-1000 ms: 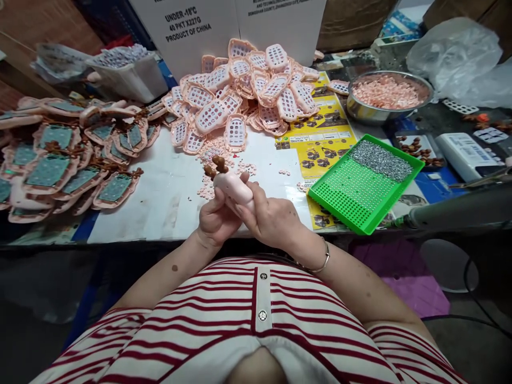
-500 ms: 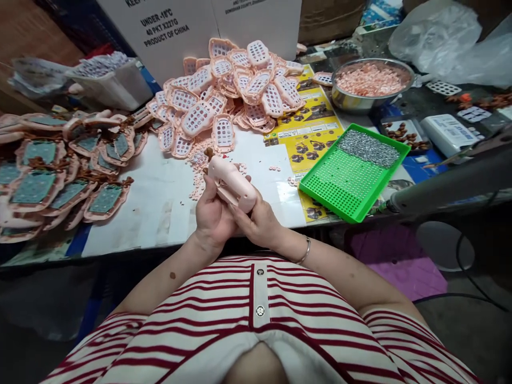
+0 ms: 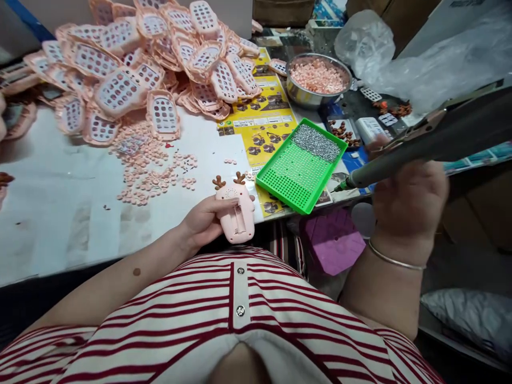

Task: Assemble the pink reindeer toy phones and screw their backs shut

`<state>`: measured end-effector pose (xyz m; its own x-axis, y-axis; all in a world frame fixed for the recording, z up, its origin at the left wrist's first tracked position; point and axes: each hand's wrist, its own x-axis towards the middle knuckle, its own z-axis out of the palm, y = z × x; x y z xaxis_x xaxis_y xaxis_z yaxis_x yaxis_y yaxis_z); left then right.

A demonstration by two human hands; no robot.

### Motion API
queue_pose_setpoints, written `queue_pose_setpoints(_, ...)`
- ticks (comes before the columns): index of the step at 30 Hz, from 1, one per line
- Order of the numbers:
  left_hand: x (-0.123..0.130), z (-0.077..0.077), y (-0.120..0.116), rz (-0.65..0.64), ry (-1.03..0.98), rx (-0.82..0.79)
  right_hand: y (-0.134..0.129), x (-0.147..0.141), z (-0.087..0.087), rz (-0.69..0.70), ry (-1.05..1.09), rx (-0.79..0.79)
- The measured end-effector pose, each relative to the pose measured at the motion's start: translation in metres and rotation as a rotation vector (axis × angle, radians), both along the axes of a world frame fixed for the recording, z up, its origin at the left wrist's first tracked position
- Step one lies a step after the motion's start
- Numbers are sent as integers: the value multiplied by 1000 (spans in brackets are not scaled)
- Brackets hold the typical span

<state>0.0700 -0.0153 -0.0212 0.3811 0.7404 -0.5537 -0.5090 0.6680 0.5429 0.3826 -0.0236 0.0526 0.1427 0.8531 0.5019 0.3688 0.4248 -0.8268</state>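
My left hand (image 3: 206, 221) holds a pink plastic toy case (image 3: 242, 223) with brown antlers, its back with an open battery slot facing up and my thumb lying across it. On the right, my right hand (image 3: 412, 197) is wrapped round a dark grey electric screwdriver (image 3: 384, 162), blurred by motion. The driver's tip points down-left, just right of a green tray (image 3: 298, 173). Small silver screws (image 3: 316, 143) fill the far end of that tray.
Pink case halves (image 3: 120, 92) are piled at the back left, with small pink pieces (image 3: 150, 173) scattered before them. A steel bowl (image 3: 318, 100) of pink parts stands behind the tray. Plastic bags (image 3: 368, 42) lie at the back right. A purple stool (image 3: 334, 240) is below the table edge.
My right hand has let go of the case, moved right and taken hold of the screwdriver. The case is now upright in my left hand, its slot facing up. The view has turned right.
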Motion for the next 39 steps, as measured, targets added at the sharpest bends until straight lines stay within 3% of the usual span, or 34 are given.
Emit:
queue_pose_setpoints(5,5,-4,6,-26,46,-17,32,-28,-7,78,239,91)
queue_pose_setpoints(10,4,-2,7,-29,87,-49,63,-73,-22,96,266,263)
queue_pose_setpoints(15,4,2,8,-72,88,-87,85,-86,-51,40,228,172)
queue_pose_setpoints(19,4,3,10,-104,87,-91,89,-83,-61,53,185,127)
queue_pose_setpoints(31,3,5,11,-141,87,-111,88,-92,-56,94,209,170)
queue_pose_setpoints(39,4,1,12,-174,72,-39,60,-124,-18,200,388,342)
